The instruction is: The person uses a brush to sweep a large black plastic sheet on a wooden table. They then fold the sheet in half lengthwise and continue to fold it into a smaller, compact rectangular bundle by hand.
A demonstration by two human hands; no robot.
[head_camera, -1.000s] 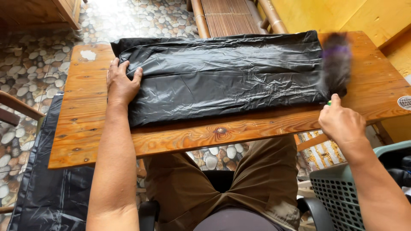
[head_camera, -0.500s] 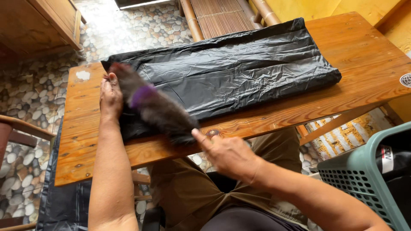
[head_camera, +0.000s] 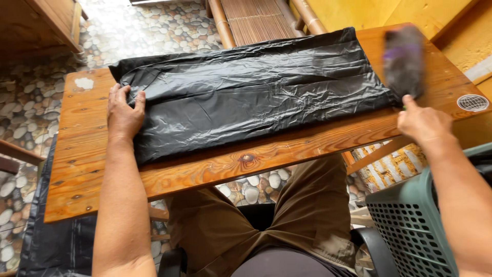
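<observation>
A folded black plastic sheet (head_camera: 251, 90) lies flat along a wooden table (head_camera: 92, 169). My left hand (head_camera: 124, 110) presses flat on the sheet's left end, fingers spread. My right hand (head_camera: 423, 123) is at the sheet's right end and grips the handle of a dark fluffy duster (head_camera: 405, 61) with a purple band. The duster is blurred and stands over the sheet's right edge.
A green plastic lattice basket (head_camera: 415, 225) stands at my lower right beside my knee. More black plastic (head_camera: 56, 246) hangs below the table's left side. A pebble floor, a wooden cabinet (head_camera: 41, 25) at top left and bamboo slats (head_camera: 256, 18) lie beyond the table.
The duster has swept from the sheet's left end, near my left hand, back to its right end. My left hand has stayed pressed on the sheet.
</observation>
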